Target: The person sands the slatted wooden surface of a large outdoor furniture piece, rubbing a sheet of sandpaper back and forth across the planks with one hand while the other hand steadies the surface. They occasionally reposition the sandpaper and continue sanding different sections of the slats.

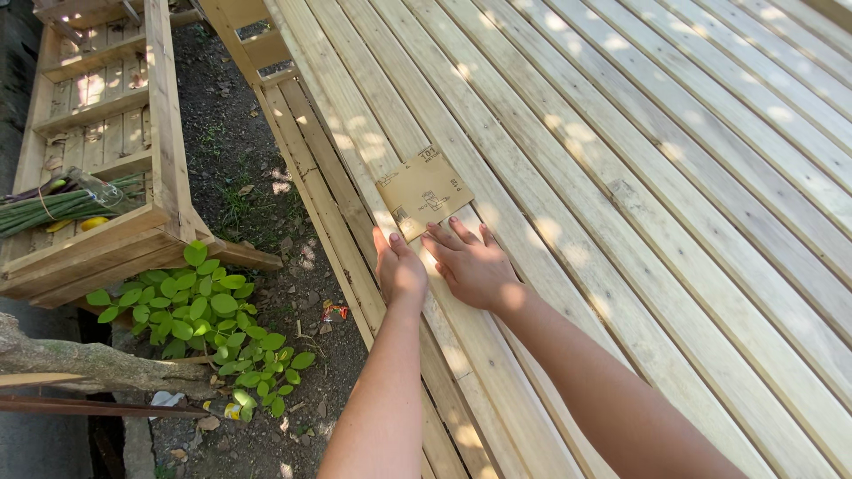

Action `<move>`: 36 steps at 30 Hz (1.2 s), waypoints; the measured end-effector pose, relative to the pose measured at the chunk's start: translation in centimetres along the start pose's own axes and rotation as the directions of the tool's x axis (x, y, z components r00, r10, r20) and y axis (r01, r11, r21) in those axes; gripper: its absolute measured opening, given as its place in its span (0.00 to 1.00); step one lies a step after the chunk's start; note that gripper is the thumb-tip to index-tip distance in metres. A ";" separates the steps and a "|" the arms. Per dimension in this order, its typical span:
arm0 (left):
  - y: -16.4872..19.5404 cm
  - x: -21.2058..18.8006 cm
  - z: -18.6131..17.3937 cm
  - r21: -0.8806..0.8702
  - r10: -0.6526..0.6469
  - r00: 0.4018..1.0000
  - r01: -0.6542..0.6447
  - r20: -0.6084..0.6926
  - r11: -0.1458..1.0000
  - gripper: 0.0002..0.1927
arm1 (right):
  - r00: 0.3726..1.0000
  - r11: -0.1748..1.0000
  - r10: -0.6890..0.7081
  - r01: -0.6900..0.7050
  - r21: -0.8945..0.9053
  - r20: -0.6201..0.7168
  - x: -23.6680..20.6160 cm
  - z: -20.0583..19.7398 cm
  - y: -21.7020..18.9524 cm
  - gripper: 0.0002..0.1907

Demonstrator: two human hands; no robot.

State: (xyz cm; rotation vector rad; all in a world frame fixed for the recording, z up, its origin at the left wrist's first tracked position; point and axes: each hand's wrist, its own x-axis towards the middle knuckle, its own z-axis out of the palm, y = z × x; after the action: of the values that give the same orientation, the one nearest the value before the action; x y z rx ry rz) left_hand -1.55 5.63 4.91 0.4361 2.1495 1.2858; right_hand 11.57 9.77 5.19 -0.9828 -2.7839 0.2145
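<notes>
Two bare hands lie on a slatted wooden platform [621,177] of pale planks, both palm-down with fingers extended and gripping nothing. Left hand [399,270] rests flat near the platform's edge, fingers together. Right hand [470,266] lies just beside it, fingers spread, the two hands close but apparently not touching. A tan sheet of sandpaper [424,192] lies flat on the planks directly ahead of both hands, its backing side up; the right fingertips [457,226] reach its near edge and appear to touch it, though contact cannot be confirmed from this angle. The left fingertips stop just short of the sheet's near corner.

Dappled sunlight and leaf shadow cover the planks. To the left of the left hand, beyond the platform edge, lies bare soil [240,151] with dry leaves. A leafy green plant [204,310] grows there, near the left forearm. Farther left stands a second slatted wooden frame [133,115], carrying a bundle of green stalks [62,204] and a clear bottle [98,188]. A rough tree trunk [89,364] lies below that frame.
</notes>
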 end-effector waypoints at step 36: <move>-2.2 0.8 1.1 -0.024 0.053 0.997 -0.054 -0.048 0.998 0.29 | 0.978 0.980 0.183 -0.175 -0.090 0.099 -2.3 -1.4 -0.3 0.35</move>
State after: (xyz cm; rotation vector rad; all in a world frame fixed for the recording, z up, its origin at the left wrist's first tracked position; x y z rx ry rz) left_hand -1.43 5.78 2.36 0.4602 2.1715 1.3644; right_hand 13.49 8.14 6.37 -1.2803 -2.8190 0.1846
